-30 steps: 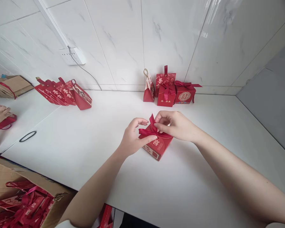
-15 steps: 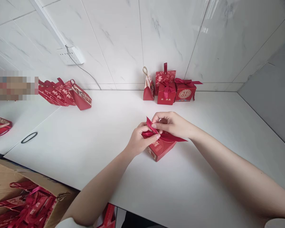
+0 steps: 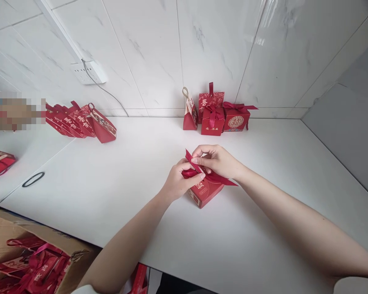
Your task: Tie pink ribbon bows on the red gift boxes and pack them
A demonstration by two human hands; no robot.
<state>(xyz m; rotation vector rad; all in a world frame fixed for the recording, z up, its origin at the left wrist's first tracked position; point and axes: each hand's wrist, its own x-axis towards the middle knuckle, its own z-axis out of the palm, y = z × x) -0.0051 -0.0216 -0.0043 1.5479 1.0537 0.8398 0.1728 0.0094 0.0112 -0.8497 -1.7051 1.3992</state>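
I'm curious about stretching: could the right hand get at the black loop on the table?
Probably not easily: the right hand is pinching the red ribbon, and the left hand lies between it and the black loop.

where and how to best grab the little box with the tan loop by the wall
Probably by its tan loop, pinched from above: the box stands upright, narrowing toward the top, and the loop sticks up free.

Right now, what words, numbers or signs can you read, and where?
"安…乐业": square box at back; second character unclear.
Held box: print partly covered, too blurred.
Left row of boxes, pointed box, packets lower left: too blurred.
Round emblem, back right: too small.
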